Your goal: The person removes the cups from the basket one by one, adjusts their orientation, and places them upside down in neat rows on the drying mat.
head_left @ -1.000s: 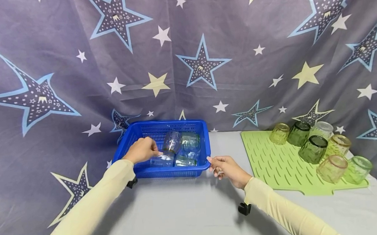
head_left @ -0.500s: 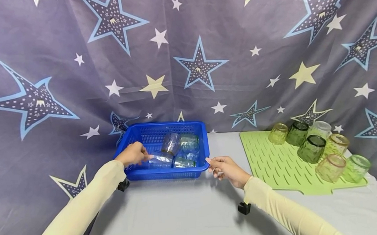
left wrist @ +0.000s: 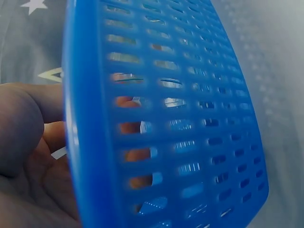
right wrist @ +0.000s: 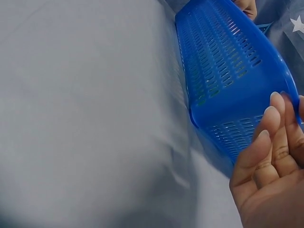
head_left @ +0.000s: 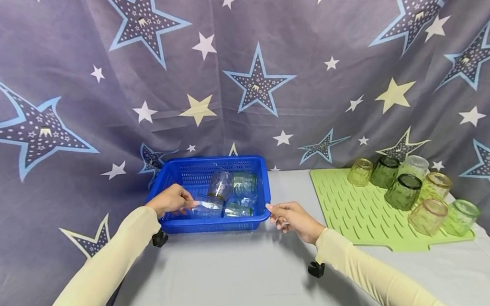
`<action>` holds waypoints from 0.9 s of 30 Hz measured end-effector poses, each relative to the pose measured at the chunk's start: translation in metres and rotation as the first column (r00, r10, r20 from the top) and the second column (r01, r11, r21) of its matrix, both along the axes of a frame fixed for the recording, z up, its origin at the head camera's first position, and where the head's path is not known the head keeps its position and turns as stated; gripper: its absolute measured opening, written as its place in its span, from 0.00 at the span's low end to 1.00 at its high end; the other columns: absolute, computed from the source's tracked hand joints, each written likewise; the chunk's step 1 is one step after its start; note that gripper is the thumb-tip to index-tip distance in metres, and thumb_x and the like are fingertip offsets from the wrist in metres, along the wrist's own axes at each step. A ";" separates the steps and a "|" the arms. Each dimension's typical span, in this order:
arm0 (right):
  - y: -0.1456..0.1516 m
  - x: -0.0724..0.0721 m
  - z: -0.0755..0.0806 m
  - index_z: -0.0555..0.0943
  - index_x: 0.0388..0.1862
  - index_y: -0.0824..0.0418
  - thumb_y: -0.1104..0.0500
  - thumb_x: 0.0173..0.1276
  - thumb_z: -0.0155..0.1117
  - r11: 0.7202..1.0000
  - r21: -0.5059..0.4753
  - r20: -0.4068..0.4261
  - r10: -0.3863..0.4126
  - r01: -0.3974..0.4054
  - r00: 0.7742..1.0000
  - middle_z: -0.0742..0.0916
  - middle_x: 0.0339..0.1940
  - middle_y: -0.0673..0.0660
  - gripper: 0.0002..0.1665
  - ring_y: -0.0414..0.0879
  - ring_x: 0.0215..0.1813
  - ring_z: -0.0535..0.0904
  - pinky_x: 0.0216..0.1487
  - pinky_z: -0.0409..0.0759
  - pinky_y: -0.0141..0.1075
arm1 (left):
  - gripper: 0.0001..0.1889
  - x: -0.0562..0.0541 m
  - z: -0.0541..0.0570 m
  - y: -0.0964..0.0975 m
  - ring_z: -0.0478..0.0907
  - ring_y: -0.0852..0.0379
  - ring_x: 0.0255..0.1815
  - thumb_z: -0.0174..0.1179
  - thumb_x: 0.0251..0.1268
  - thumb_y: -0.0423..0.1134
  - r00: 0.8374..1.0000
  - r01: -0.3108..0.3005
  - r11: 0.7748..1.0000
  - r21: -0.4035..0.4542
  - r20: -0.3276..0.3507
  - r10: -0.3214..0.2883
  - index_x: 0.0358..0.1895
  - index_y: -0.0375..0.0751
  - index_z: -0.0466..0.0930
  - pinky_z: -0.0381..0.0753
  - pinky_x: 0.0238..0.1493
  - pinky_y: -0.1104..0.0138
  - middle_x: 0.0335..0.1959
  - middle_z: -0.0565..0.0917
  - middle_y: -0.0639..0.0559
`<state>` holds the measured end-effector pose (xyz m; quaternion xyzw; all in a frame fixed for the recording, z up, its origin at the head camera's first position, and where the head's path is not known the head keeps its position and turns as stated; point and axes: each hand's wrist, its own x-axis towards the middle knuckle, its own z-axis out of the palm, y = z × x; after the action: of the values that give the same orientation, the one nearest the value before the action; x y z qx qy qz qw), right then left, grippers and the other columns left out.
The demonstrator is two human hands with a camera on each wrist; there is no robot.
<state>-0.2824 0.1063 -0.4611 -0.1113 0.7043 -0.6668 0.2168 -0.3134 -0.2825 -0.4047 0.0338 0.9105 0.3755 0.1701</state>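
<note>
Shifted leftward, our left hand (head_left: 172, 200) rests at a clear glass (head_left: 208, 208) inside the blue basket (head_left: 216, 225), grip unclear; our right hand (head_left: 294, 219) pinches the rim (head_left: 266, 185). Work looks partway: several basketed, seven glasses (head_left: 404, 194) on the mat (head_left: 339, 203).

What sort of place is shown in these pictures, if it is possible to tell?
Probably an improvised indoor tabletop workspace rather than a fitted kitchen: star-patterned fabric hangs behind a cloth-covered table, which bears a blue plastic basket with tumblers inside.
</note>
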 end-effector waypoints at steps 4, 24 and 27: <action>-0.002 -0.002 0.002 0.85 0.42 0.63 0.43 0.75 0.65 1.000 0.008 -0.004 -0.002 0.002 1.000 0.85 0.31 0.55 0.23 0.42 0.27 0.76 0.28 0.72 0.33 | 0.11 0.002 0.001 -0.001 0.84 0.50 0.35 0.66 0.73 0.41 1.000 0.007 1.000 0.004 -0.006 -0.006 0.40 0.36 0.90 0.84 0.39 0.57 0.38 0.88 0.46; 0.001 0.001 -0.002 0.85 0.42 0.70 0.42 0.75 0.65 0.999 0.030 -0.025 -0.023 0.024 0.999 0.86 0.29 0.54 0.29 0.42 0.26 0.75 0.28 0.72 0.34 | 0.10 0.006 -0.006 0.007 0.83 0.50 0.36 0.60 0.77 0.35 0.996 -0.081 0.993 0.091 -0.021 0.083 0.41 0.28 0.83 0.83 0.41 0.57 0.38 0.86 0.38; 0.000 0.002 0.000 0.85 0.42 0.71 0.42 0.75 0.65 0.999 0.032 -0.028 -0.032 0.033 0.999 0.86 0.29 0.55 0.29 0.42 0.25 0.75 0.27 0.72 0.33 | 0.11 0.007 -0.006 0.003 0.84 0.48 0.38 0.59 0.78 0.35 0.994 -0.100 0.987 0.122 -0.032 0.105 0.43 0.28 0.83 0.83 0.45 0.53 0.39 0.86 0.38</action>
<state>-0.2802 0.1060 -0.4613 -0.1054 0.7195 -0.6572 0.1983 -0.3065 -0.2798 -0.4110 0.0044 0.8898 0.4373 0.1306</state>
